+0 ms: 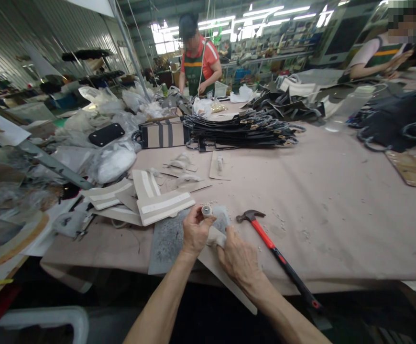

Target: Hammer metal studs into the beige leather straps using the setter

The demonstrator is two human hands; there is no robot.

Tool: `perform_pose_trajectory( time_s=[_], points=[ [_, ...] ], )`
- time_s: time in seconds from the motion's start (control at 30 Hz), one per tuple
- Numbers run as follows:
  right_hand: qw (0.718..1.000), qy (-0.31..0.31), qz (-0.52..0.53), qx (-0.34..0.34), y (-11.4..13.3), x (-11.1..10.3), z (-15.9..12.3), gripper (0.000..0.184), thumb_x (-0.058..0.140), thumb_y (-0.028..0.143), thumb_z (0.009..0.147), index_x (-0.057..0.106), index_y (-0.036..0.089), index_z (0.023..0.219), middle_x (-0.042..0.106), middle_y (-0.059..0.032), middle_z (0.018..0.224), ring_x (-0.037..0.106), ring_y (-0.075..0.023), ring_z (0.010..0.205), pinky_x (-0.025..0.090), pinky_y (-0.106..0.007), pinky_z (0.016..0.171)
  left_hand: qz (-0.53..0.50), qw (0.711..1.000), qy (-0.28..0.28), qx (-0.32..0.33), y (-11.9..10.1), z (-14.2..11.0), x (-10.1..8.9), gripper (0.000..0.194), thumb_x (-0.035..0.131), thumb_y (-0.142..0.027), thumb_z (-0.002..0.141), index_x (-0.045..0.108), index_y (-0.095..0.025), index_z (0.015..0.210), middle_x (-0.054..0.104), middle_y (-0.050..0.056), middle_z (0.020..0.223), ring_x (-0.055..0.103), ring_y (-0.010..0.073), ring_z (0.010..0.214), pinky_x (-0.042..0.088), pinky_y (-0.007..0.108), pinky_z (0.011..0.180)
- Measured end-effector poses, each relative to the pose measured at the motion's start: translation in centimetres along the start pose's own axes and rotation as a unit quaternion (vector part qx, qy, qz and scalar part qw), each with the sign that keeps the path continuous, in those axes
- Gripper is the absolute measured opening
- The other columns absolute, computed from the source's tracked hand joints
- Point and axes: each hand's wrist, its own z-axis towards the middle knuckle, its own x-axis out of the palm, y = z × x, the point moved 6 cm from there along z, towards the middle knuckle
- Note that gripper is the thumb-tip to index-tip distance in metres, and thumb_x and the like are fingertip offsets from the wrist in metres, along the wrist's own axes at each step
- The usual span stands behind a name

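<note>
My left hand [195,234] is closed around a small pale cylinder with a round metal end [206,210], held upright over a grey slab [168,239]. My right hand [240,255] grips a beige flat panel [229,282] that slants down past the table's front edge. Where the panel meets the cylinder is partly hidden by my fingers. To the right of my right hand lies a claw hammer [276,251] with a red and black handle, its head on the table and its grip end at the front edge.
Beige panels with white strips [165,205] lie left of the slab. Farther back are small pieces with loops [181,162] and a stack of black bag panels [244,129]. Plastic bags [111,157] crowd the left. One person [199,62] stands across the table, another [376,57] at far right.
</note>
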Motion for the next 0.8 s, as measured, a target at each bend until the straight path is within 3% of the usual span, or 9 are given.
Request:
perform_pose_trajectory(
  time_s=[0.1,0.23,0.33,0.5,0.67,0.8],
  points=[
    [0.999,-0.022,0.021,0.028,-0.7,-0.6,-0.1,0.027,0.050,0.028,0.090,0.051,0.016,0.114,0.070,-0.0102,0.096,0.069,-0.0275,0.078,0.046,-0.036,0.062,0.009,1.000,0.010,-0.010,0.9,-0.5,0.2,0.031,0.079,-0.029,0.074,0.065,-0.019,0.099,0.072,0.004,0.092,0.069,0.0198,0.085,0.057,0.031,0.082],
    [0.996,-0.054,0.035,0.061,-1.3,-1.8,0.5,0.035,0.054,0.025,0.089,0.049,0.015,0.122,0.070,-0.0110,0.103,0.069,-0.0277,0.083,0.046,-0.036,0.064,0.058,0.997,0.018,0.045,0.7,0.6,1.3,0.028,0.076,-0.030,0.077,0.066,-0.020,0.100,0.072,0.005,0.094,0.069,0.0197,0.087,0.056,0.031,0.085],
    [0.997,-0.012,0.044,0.066,-0.8,-1.2,0.6,0.040,0.056,0.031,0.091,0.048,0.014,0.127,0.070,-0.0135,0.107,0.070,-0.0300,0.086,0.048,-0.037,0.067,0.093,0.992,0.049,0.066,1.6,1.9,2.7,0.024,0.074,-0.027,0.076,0.067,-0.021,0.099,0.072,0.003,0.092,0.068,0.0182,0.086,0.055,0.030,0.084],
    [0.988,0.076,0.090,0.104,-0.8,1.5,0.0,0.052,0.065,0.047,0.089,0.051,0.014,0.126,0.073,-0.0133,0.094,0.071,-0.0349,0.088,0.051,-0.040,0.071,0.023,0.999,0.028,0.008,3.1,2.5,2.0,0.025,0.075,-0.029,0.076,0.066,-0.018,0.097,0.073,0.004,0.095,0.068,0.0175,0.087,0.055,0.029,0.084],
    [0.991,0.034,0.071,0.109,-1.5,1.4,0.6,0.047,0.055,0.050,0.096,0.052,0.015,0.128,0.073,-0.0128,0.091,0.071,-0.0313,0.084,0.049,-0.037,0.067,-0.060,0.998,0.008,-0.022,1.6,1.4,0.2,0.034,0.078,-0.034,0.078,0.065,-0.018,0.106,0.076,0.007,0.101,0.071,0.0191,0.094,0.056,0.031,0.091],
    [0.994,0.016,0.050,0.094,-1.2,1.1,1.2,0.046,0.050,0.045,0.098,0.048,0.015,0.132,0.072,-0.0144,0.099,0.071,-0.0290,0.082,0.048,-0.035,0.066,-0.076,0.994,0.032,-0.065,2.4,0.7,0.9,0.044,0.081,-0.037,0.074,0.063,-0.017,0.109,0.077,0.009,0.099,0.073,0.0217,0.093,0.058,0.033,0.088]
  ],
)
